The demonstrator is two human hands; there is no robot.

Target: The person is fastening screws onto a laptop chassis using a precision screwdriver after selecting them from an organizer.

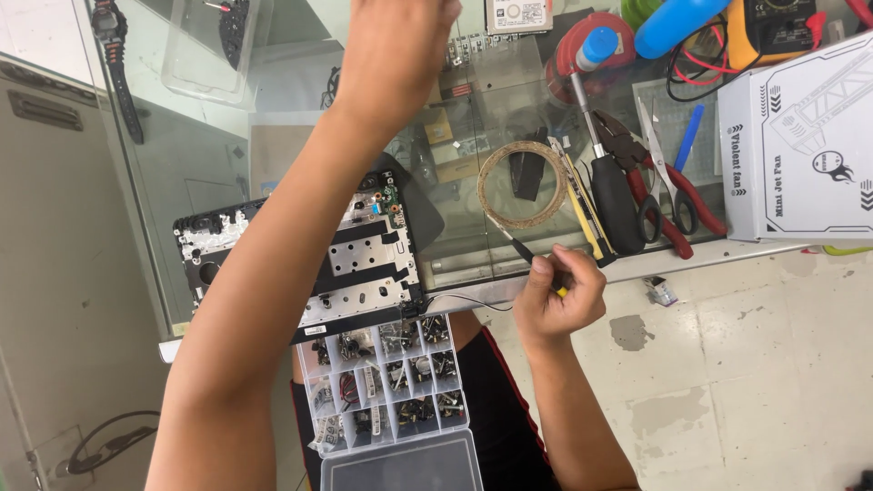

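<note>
The right hand [556, 295] pinches a thin screwdriver [518, 247] just right of the opened laptop [364, 259]. The left hand [396, 41] is raised above the laptop; its fingers cannot be made out. A parts box [382, 382] sits below the laptop.

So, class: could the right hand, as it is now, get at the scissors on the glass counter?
Probably yes. The right hand already holds a small screwdriver, so its grip is taken, but the scissors lie uncovered just beyond it, with only pliers alongside.
</note>
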